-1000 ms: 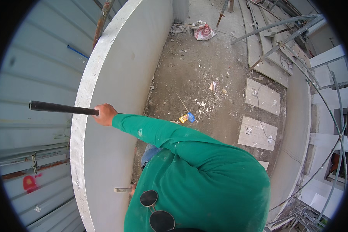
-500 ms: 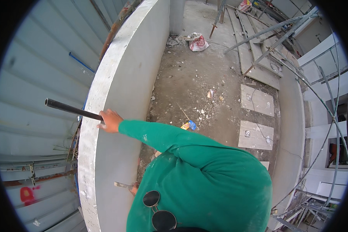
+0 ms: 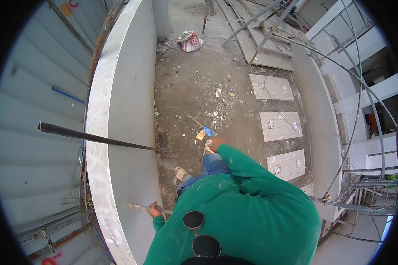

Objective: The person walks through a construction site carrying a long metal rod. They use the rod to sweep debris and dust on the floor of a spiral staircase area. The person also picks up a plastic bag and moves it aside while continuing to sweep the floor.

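Note:
My left hand [image 3: 154,210] is closed around a flat, pale strip-like tool [image 3: 139,206], beside the inner face of the low wall [image 3: 135,88]. The tool's exact kind does not show. My right hand [image 3: 216,144] is over the floor near my shoe; its fingers are too small and partly hidden to read. A long dark pipe-like rod [image 3: 97,138] lies across the wall top, reaching past both sides. Thin bristle-like strands [image 3: 168,154] show at its inner end. Neither hand touches the rod.
Rubble and dust cover the floor [image 3: 190,92], with a blue and yellow packet [image 3: 204,133] near my feet. A red and white sack [image 3: 191,42] lies farther off. Pale boards [image 3: 281,126] lie at the right, below scaffold poles [image 3: 314,48]. Corrugated sheeting [image 3: 35,110] stands beyond the wall.
My right hand has let go of the dark rod and moved right, away from the wall. The rod now extends farther inward over the wall. My left hand still holds the strip-like tool.

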Available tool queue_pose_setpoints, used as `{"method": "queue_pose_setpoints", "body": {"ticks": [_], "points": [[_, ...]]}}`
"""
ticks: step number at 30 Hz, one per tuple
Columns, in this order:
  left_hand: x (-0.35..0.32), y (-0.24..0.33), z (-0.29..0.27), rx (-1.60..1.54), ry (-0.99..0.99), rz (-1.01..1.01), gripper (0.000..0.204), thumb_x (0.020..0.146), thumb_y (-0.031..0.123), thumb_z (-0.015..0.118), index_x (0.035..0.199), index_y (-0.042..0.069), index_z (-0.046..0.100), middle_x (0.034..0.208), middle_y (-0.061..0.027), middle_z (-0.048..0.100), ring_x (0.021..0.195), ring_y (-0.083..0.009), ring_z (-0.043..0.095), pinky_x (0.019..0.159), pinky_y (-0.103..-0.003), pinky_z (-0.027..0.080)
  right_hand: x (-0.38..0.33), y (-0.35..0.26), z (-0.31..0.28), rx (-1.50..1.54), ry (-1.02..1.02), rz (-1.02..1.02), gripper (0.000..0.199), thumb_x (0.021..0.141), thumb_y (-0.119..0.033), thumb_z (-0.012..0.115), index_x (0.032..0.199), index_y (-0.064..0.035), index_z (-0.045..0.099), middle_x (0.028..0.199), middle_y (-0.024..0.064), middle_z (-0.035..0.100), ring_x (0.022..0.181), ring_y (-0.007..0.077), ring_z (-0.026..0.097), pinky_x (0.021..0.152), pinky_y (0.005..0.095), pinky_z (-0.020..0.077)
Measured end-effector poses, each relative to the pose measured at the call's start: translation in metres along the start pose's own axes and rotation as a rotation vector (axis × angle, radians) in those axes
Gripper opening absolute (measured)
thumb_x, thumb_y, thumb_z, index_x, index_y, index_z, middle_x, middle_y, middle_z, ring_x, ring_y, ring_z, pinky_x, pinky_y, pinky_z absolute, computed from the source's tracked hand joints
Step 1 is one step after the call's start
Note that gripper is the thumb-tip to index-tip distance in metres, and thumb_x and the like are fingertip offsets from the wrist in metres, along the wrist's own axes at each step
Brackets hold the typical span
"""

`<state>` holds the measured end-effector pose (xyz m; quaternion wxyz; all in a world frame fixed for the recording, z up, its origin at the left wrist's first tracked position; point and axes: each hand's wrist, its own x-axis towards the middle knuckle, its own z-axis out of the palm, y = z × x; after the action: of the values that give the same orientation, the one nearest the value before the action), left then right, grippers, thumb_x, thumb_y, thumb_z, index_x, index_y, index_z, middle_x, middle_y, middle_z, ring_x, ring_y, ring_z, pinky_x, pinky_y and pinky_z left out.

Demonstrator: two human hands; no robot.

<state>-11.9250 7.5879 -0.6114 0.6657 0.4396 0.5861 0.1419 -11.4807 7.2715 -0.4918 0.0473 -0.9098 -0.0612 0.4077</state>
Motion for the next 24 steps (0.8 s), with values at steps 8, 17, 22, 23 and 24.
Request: {"method": "queue_pose_setpoints", "body": {"ticks": [8, 17, 22, 23, 24], "points": [[-0.003, 0.04, 0.005, -0.021, 0.139, -0.005, 0.012, 0.074, 0.004, 0.067, 0.069, 0.002, 0.056, 0.053, -0.007, 0.047, 0.042, -0.0204, 0.046, 0.044, -0.035, 0.04, -0.095, 0.321, 0.186, 0.529, 0.17, 0.871, 0.038, 0.079, -0.023, 0.061, 0.11, -0.003, 0.069, 0.121, 0.02, 0.064, 0.113, 0.0354, 0.062, 0.096, 0.0404, 0.0498], [-0.043, 0.059, 0.067, 0.117, 0.07, 0.025, 0.02, 0.082, 0.016, 0.069, 0.076, 0.0, 0.06, 0.056, -0.0086, 0.052, 0.049, -0.0218, 0.051, 0.052, -0.037, 0.043, -0.078, 0.455, 0.339, 0.693, -0.182, 0.588, 0.038, 0.091, -0.035, 0.055, 0.12, -0.0134, 0.066, 0.117, 0.0127, 0.066, 0.099, 0.0264, 0.065, 0.086, 0.0409, 0.0511], [-0.093, 0.046, 0.178, 0.229, 0.057, 0.095, 0.016, 0.078, 0.013, 0.067, 0.075, -0.001, 0.06, 0.055, -0.0081, 0.051, 0.048, -0.0212, 0.05, 0.048, -0.034, 0.041, -0.128, 0.471, 0.253, 1.461, 0.01, 0.588, 0.029, 0.09, -0.029, 0.061, 0.109, -0.0074, 0.067, 0.097, 0.0086, 0.07, 0.078, 0.0183, 0.066, 0.065, 0.0326, 0.0535], [-0.103, 0.043, 0.204, 0.238, 0.052, 0.111, 0.015, 0.077, 0.012, 0.067, 0.074, -0.001, 0.06, 0.055, -0.0077, 0.05, 0.048, -0.0208, 0.05, 0.047, -0.034, 0.041, -0.126, 0.486, 0.243, 1.366, 0.1, 0.492, 0.028, 0.089, -0.027, 0.063, 0.107, -0.0067, 0.067, 0.096, 0.008, 0.07, 0.078, 0.0166, 0.065, 0.065, 0.0313, 0.0527], [-0.114, 0.041, 0.233, 0.232, -0.001, 0.14, 0.015, 0.077, 0.012, 0.068, 0.073, 0.0, 0.06, 0.055, -0.0068, 0.051, 0.048, -0.0196, 0.05, 0.047, -0.033, 0.04, -0.124, 0.499, 0.234, 1.271, 0.177, 0.402, 0.026, 0.088, -0.026, 0.065, 0.105, -0.0059, 0.067, 0.096, 0.0075, 0.069, 0.078, 0.0149, 0.064, 0.064, 0.03, 0.0519]]}}
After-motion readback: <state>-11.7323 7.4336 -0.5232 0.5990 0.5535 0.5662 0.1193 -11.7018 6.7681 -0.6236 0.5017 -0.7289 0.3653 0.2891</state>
